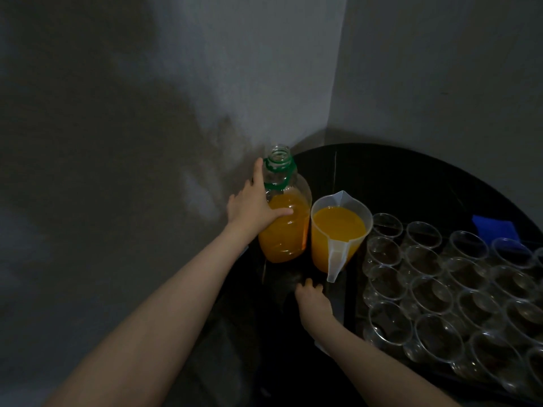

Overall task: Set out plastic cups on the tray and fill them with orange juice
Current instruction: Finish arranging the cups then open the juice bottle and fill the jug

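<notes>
A clear juice bottle (283,230) with a green neck ring and no cap stands at the table's left edge, about half full of orange juice. My left hand (252,201) grips its shoulder, thumb across the front and a finger up beside the neck. Right of it stands a clear plastic jug (338,230) nearly full of juice, handle toward me. My right hand (313,302) rests on the table just below the jug's handle, fingers loosely curled, with nothing visible in it. Several empty clear plastic cups (432,295) stand in rows on a dark tray (358,315) at the right.
The round black table (382,177) sits in a corner of grey walls, the bottle close to the left wall. A blue object (493,227) lies behind the cups. The room is dim.
</notes>
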